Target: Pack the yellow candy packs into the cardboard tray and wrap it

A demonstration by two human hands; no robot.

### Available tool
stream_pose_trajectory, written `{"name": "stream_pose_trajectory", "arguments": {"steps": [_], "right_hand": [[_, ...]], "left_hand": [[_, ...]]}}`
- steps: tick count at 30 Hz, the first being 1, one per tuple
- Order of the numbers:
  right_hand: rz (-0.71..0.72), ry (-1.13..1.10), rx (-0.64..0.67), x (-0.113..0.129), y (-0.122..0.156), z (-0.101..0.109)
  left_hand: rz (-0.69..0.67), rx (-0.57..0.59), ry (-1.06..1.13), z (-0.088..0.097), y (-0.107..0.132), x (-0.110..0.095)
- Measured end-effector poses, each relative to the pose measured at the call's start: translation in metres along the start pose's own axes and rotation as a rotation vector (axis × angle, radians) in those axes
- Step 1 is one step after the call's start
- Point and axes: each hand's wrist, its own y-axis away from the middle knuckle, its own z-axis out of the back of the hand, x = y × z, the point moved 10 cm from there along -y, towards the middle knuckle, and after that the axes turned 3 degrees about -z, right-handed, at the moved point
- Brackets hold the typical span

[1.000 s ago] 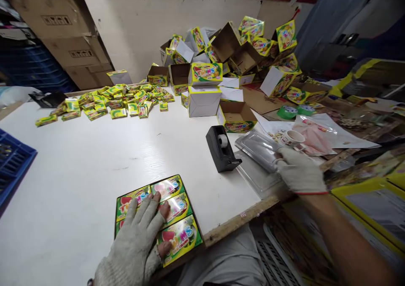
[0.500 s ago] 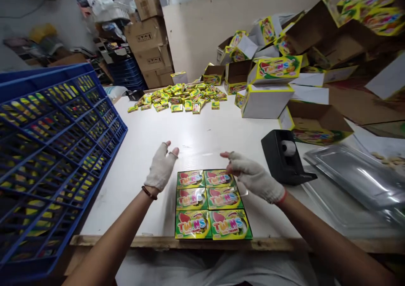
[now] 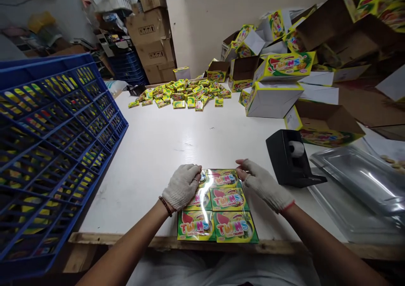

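A flat pack of several green and yellow "TWINS" boxes (image 3: 234, 225), laid in two columns, rests at the table's front edge. Clear plastic over it throws back a bright streak of glare. My left hand (image 3: 182, 187), in a white fingerless glove, lies over the pack's upper left side, covering part of the boxes there. At the upper right corner is my right hand (image 3: 262, 184), gloved the same way. Its fingers are loosely bent and apart, the fingertips at the pack's edge. Neither hand is wrapped round anything.
A black tape dispenser (image 3: 289, 159) stands right of my right hand, beside clear plastic trays (image 3: 363, 184). Small yellow-green boxes (image 3: 190, 94) are heaped at the back. Open cartons (image 3: 329, 123) pile up at the right. A blue crate (image 3: 63, 163) tilts at the left.
My left hand has come down and right onto the pack's upper left. My right hand has shifted slightly to the corner. Bright glare now shows across the plastic.
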Motion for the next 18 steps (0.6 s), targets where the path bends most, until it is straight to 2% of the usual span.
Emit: {"name": "stream_pose_trajectory", "arguments": {"steps": [2,4,11,14,18], "right_hand": [[-0.03,-0.012,0.096,0.005,-0.017,-0.014],[-0.032,-0.008,0.131,0.011,-0.024,-0.018],[-0.044,0.018,0.159,0.02,-0.024,-0.012],[0.02,0.085,0.174,0.029,-0.031,-0.013],[0.013,0.208,0.197,0.026,-0.036,-0.017]], "left_hand": [[0.04,-0.015,-0.009,-0.001,-0.003,0.004],[0.084,-0.036,-0.002,-0.001,-0.006,0.01],[0.216,-0.123,0.033,0.005,-0.005,0.029],[0.236,-0.151,0.032,0.007,-0.004,0.03],[0.243,-0.126,0.015,0.004,-0.007,0.032]]}}
